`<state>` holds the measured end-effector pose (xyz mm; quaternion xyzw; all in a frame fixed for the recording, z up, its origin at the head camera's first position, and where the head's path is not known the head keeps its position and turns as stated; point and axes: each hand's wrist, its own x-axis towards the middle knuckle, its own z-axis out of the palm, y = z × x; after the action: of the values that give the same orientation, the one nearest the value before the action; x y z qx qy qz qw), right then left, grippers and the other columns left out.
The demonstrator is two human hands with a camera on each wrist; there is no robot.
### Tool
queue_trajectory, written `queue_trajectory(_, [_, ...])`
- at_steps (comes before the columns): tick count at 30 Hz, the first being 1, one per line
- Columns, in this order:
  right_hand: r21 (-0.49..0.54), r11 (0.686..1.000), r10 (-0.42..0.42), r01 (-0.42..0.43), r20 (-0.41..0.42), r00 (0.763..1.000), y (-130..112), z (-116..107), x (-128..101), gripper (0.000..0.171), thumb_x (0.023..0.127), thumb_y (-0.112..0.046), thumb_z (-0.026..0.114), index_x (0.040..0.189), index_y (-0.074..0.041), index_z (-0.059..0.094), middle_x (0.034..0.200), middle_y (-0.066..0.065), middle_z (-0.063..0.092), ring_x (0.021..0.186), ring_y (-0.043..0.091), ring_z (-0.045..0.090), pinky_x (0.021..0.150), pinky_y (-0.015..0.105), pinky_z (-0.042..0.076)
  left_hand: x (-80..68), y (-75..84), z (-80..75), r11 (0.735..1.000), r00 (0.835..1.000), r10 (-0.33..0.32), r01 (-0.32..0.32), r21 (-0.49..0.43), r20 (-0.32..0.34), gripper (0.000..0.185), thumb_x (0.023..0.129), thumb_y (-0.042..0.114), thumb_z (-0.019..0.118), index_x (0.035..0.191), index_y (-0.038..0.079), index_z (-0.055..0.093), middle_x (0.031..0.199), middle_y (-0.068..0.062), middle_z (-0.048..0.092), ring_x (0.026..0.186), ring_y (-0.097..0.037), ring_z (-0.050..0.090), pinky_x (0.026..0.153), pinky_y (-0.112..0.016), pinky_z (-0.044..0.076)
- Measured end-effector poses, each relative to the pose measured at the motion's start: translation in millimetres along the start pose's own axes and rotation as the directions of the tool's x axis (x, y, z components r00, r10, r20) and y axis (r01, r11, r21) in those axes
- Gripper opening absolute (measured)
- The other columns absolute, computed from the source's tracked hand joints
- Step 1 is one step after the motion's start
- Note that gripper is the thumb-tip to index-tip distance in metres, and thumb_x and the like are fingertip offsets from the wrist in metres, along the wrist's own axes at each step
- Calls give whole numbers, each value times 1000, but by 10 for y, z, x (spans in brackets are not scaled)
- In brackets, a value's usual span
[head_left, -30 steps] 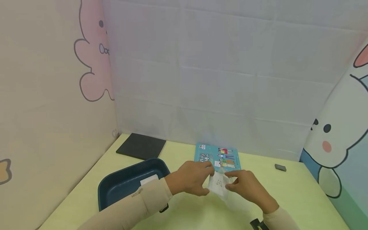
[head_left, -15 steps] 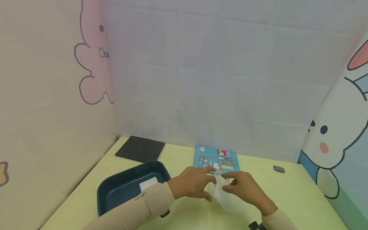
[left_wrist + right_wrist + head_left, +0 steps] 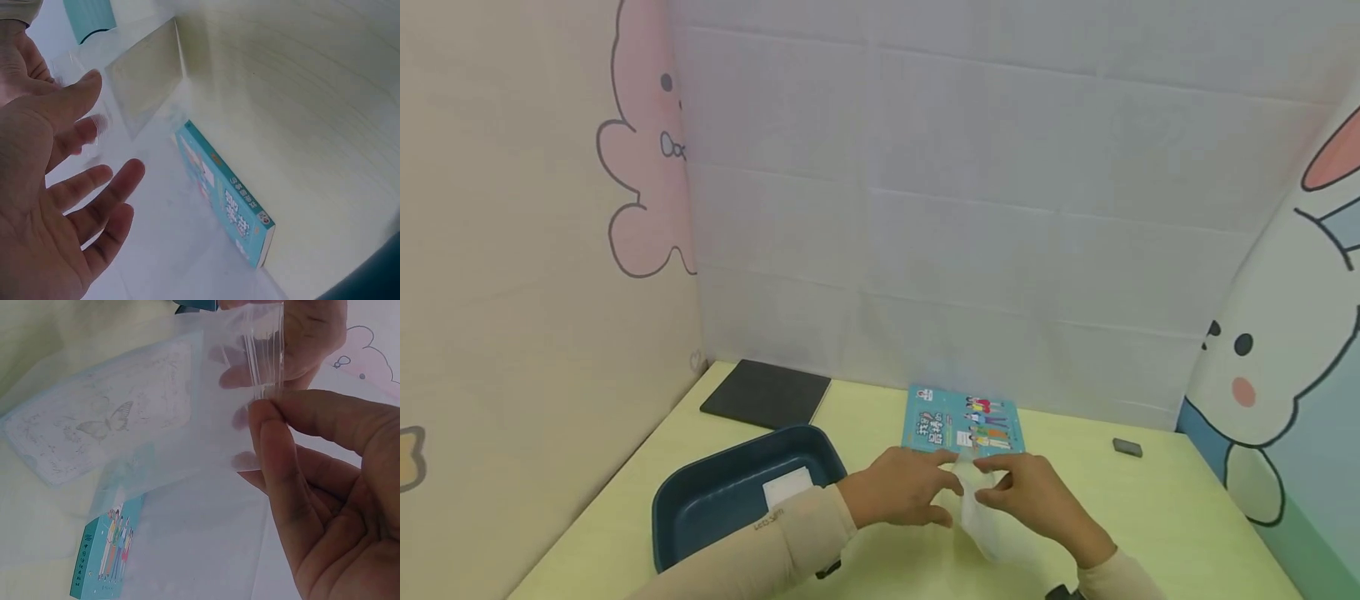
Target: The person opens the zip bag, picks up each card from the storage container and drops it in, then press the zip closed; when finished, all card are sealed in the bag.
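A clear plastic zip bag [image 3: 981,529] hangs over the table, with a pale card printed with a butterfly [image 3: 103,422] inside. My right hand [image 3: 1037,500] pinches the bag's ridged zip edge between thumb and index finger. My left hand [image 3: 902,492] is at the same edge, thumb spread well apart from the fingers. Some left fingertips show through the film from behind in the right wrist view. Just behind the bag lies a thick teal book-shaped item [image 3: 231,194] printed with cartoon people.
A dark blue tray [image 3: 700,517] holding a white card [image 3: 786,486] stands at the left, partly behind my left sleeve. A black notebook [image 3: 767,392] lies at the back left. A small grey block [image 3: 1127,447] sits far right. White cloth [image 3: 955,233] walls off the back.
The bag has turned from showing its printed card face to nearly edge-on in the head view. Left fingers have edged right, closer to the right hand, which keeps its pinch.
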<state>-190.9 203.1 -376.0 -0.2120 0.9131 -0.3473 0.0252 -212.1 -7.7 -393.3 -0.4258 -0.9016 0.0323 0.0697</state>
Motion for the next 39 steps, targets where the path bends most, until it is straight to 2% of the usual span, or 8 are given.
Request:
queue_trajectory(4, [-11,1000,12,-12,-14,1000,-7,-5,4,40,75,-23,72,110,-5,63,102,9,64,64,4,60,54,25,47,-60,-92,-17,1000,998,12,-12,-5,-66,40,78,58,56,112,37,59,126,11,48,87,-6,58,66,-25,46])
queue_trajectory(7, [-14,1000,23,-24,-19,1000,0,-8,1,41,75,-25,72,110,-6,64,103,8,64,64,4,60,54,25,47,-152,-161,-72,999,999,-20,19,-30,-51,41,78,57,56,112,34,60,119,13,52,96,-7,56,72,-29,45])
queue_trajectory(13, [-30,999,39,-40,-31,999,30,-21,-23,42,74,-24,73,111,-5,63,100,9,64,64,4,60,55,26,46,-401,-338,-209,993,994,-113,113,-24,-5,36,80,55,56,107,32,63,107,14,56,92,-11,55,77,-34,43])
queue_trajectory(23, [-52,998,28,-31,-41,999,46,-39,-23,41,74,-20,72,111,-4,63,100,11,64,64,3,60,55,25,46,-852,-735,-270,971,972,-237,237,-22,-3,31,78,47,64,102,28,66,103,9,59,78,-10,57,70,-35,45])
queue_trajectory(27, [-45,998,36,-38,-41,999,52,-45,-24,41,74,-19,72,111,-4,63,101,12,64,64,3,60,55,25,46,-1002,-870,-241,968,968,-251,251,-27,-2,29,78,43,65,102,26,66,101,8,60,75,-9,57,65,-33,46])
queue_trajectory(31, [-38,998,51,-52,-41,998,60,-49,-31,41,74,-19,72,111,-5,63,102,11,63,64,4,60,55,26,46,-1104,-993,-200,962,963,-271,271,-23,17,25,81,38,63,101,25,67,100,9,61,81,-9,59,61,-30,46])
queue_trajectory(34, [-38,997,60,-62,-37,997,60,-51,-37,41,74,-19,72,111,-5,63,103,11,63,65,4,60,55,26,47,-1163,-1061,-174,952,951,-302,304,-25,63,23,79,31,67,100,24,68,99,9,61,86,-10,59,61,-30,47])
queue_trajectory(39, [-42,996,71,-73,-43,997,51,-55,-46,41,74,-19,73,111,-5,63,102,11,63,64,5,60,55,26,47,-1253,-1106,-111,935,906,-326,351,-52,269,46,67,7,77,107,26,64,110,4,58,101,-18,55,66,-33,48])
